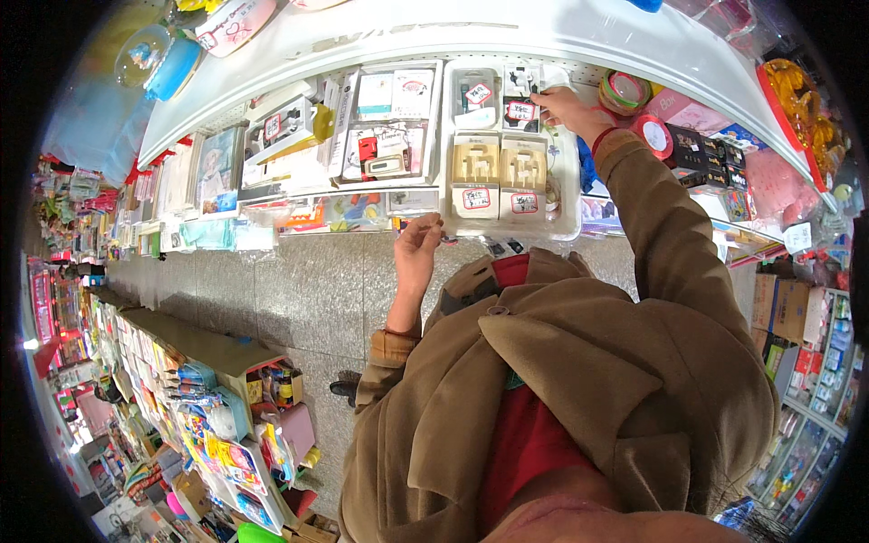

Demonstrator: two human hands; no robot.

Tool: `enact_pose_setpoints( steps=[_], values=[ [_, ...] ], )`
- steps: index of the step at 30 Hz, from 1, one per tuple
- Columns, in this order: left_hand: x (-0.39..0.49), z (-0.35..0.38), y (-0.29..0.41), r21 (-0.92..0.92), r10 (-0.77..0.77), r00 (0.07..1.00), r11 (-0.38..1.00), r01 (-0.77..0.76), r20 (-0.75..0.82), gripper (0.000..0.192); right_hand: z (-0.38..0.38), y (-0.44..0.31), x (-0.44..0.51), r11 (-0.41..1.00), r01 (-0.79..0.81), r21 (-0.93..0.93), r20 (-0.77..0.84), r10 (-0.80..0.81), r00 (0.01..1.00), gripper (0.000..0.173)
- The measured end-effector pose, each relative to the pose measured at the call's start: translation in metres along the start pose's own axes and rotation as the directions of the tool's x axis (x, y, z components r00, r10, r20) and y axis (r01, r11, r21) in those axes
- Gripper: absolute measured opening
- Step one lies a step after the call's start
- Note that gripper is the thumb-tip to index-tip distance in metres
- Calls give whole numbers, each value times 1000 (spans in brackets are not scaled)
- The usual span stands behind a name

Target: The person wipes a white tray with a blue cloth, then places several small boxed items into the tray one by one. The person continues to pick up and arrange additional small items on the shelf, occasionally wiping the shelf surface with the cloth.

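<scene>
My right hand [569, 108] reaches over a white plastic tray [574, 203] on a shop shelf, its fingers at the right edge of a small boxed item [521, 98] with a black and white front and a price sticker. Whether the fingers grip it, I cannot tell. Two boxed earphone sets [475, 163] with beige fronts lie side by side nearer to me in the tray. A clear-lidded pack [473, 95] lies at its far left. My left hand [419, 248] is raised near the shelf's front edge, left of the tray, thumb and fingers close together, with nothing visible in it.
Left of the tray stands another white tray [440, 122] with small boxes and a red item. Rolls of tape [624, 91] and black boxes [686, 146] lie to the right. An upper white shelf [421, 34] overhangs the goods. A low display stand [204, 339] is across the aisle.
</scene>
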State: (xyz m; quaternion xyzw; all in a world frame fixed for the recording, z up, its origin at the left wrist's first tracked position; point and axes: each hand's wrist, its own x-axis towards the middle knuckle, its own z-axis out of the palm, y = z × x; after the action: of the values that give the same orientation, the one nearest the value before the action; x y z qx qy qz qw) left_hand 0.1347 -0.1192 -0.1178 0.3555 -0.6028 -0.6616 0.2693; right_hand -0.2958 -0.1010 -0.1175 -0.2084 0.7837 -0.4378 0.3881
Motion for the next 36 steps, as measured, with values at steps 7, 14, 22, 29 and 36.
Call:
enact_pose_setpoints(
  steps=[7,14,22,29,36],
  values=[
    [-13,-6,-3,-27,-58,995,998,56,-84,18,13,12,25,999,-46,-29,-28,45,999,34],
    [-13,-4,-6,13,-40,997,999,41,-61,20,10,17,41,998,-59,-12,63,59,996,33],
    [-13,-1,-5,18,-51,997,998,52,-59,19,19,24,42,988,53,-147,-42,-60,997,40],
    [-10,-2,-7,-1,-50,998,999,50,-47,18,17,19,32,978,62,-200,-67,-77,995,44],
    [-11,-2,-13,25,-68,996,997,69,-62,16,18,12,27,951,42,-306,-41,-57,998,50]
  ],
)
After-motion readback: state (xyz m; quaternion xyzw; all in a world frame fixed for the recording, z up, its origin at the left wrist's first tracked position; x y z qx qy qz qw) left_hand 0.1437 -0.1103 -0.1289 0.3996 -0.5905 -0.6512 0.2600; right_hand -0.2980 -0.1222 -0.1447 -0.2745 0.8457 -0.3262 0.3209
